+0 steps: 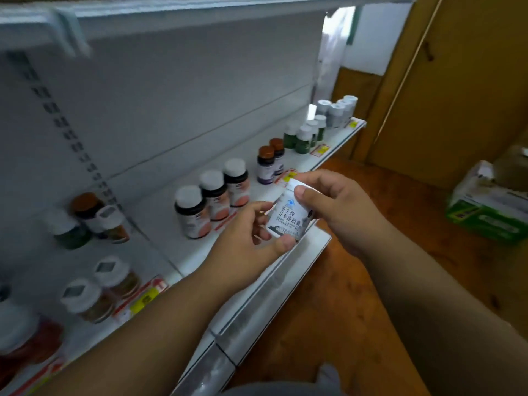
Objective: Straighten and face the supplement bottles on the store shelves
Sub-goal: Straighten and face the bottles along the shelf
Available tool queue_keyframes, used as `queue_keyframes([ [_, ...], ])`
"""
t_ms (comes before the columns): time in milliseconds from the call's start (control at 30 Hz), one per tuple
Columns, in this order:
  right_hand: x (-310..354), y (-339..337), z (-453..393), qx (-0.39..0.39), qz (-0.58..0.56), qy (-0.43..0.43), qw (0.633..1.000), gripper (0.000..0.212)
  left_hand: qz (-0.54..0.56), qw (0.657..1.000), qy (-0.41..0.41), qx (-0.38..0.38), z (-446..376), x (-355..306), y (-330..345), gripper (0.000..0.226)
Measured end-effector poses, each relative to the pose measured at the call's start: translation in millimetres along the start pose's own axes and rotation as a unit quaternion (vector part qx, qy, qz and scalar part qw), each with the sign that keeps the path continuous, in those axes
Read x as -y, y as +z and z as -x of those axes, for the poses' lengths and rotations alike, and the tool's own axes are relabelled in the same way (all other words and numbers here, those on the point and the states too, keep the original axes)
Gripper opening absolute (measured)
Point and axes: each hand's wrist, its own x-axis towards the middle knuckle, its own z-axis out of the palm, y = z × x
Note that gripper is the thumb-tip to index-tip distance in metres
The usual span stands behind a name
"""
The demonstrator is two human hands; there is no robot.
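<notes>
While both hands are off the shelf [288, 270], the white bottle [290, 214] sits between them in the air, just in front of the shelf edge, its printed label turned toward the person. The left hand [248, 238] cups it from below and behind, thumb curled round the bottom edge, fingers pinching the label side. The right hand [334, 204] grips the upper part, thumb pressed flat across the front near the cap and fingers wrapped over the top.

On the shelf behind stand the dark bottles with white caps [213, 195], and farther along the brown-capped pair [270, 162] and the green bottles [304, 137] — mostly in tidy rows.

I'd judge the bottle to be light, rigid plastic with a smooth, glossy label — a bit slippery, not fragile, though a drop could crack the cap. Whether it is full is hard to say from here; the picture is soft. Holding the body by its sides low down, clear of the cap, looks the safest grip for setting it upright with the label facing out.
</notes>
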Motion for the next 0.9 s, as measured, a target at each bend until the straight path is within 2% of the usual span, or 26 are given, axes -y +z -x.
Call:
queue_keyframes([
  [167,-27.0,-120.4,-49.0,-0.043,0.066,-0.008,0.997,0.019,0.018,0.998,0.015,0.05,-108.3,-27.7,99.2,0.075],
  [300,-37.1,-202.2,-99.1,-0.036,0.094,0.006,0.995,0.018,0.017,0.998,0.018,0.063,-189.9,-56.1,158.9,0.063],
  [467,-61.7,-268.8,-184.7,-0.034,0.14,0.001,0.99,0.023,-0.002,0.998,0.028,0.061,-282.6,-61.1,197.6,0.046],
  [667,-85.6,-332.5,-291.3,-0.06,0.118,0.01,0.991,0.025,-0.069,0.995,0.053,0.04,-415.3,-57.3,226.3,0.065],
  [800,-92.3,-375.8,-351.0,-0.028,0.141,0.021,0.989,0.027,-0.125,0.991,0.046,0.02,-488.1,-69.2,253.0,0.069],
  [900,-106.4,-406.0,-398.5,-0.016,0.169,-0.004,0.985,0.028,-0.169,0.984,0.047,-0.03,-532.6,-68.0,273.8,0.069],
])
